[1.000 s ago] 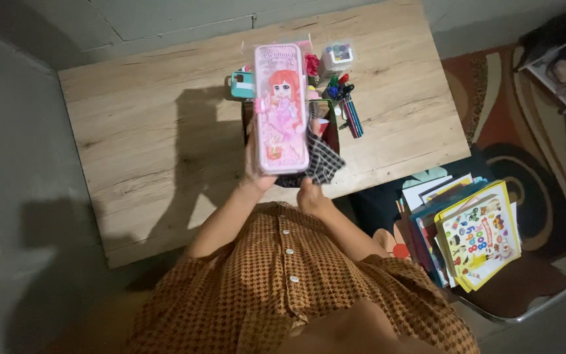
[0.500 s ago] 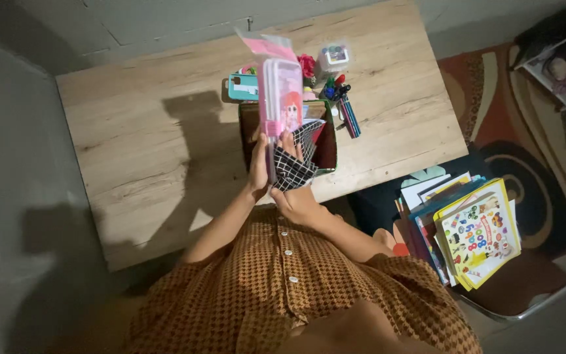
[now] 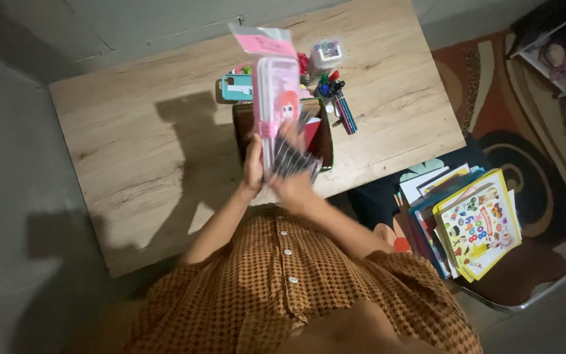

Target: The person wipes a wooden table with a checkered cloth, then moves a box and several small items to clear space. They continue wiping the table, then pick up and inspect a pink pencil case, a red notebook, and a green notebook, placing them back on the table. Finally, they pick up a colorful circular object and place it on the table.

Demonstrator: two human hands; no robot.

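A light wooden table [image 3: 132, 151] stands against a grey wall [image 3: 132, 26]; right of it lies a patterned, apparently brown rug [image 3: 525, 131].

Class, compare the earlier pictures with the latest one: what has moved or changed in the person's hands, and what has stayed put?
The pink rectangular pencil case, flat and face-up a second ago, now stands edge-on in the left hand. The right hand has brought the black-and-white checked cloth up against its side. The wooden table, teal phone, coloured pens and stacked books stayed as they were.
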